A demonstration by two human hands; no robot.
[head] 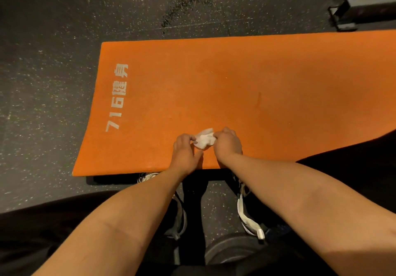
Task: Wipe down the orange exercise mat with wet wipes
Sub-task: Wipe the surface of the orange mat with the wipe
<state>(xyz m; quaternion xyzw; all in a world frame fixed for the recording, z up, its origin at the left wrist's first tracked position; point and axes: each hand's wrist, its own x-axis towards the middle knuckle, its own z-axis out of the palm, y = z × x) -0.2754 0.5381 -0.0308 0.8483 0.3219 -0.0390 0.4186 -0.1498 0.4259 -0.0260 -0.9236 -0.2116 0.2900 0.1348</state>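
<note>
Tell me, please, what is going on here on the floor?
A person leans over the near edge of an orange exercise mat that lies on a dark speckled floor. The left hand and right hand both pinch a crumpled white wet wipe between them, low over the mat near that edge. Whether the wipe touches the mat cannot be told. White lettering runs along the mat's left end.

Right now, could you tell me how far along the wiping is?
Early, I think. The wet wipe is out, both left hand and right hand pinching it above the orange mat. No clear damp streaks show, so most of its surface seems left.
</note>
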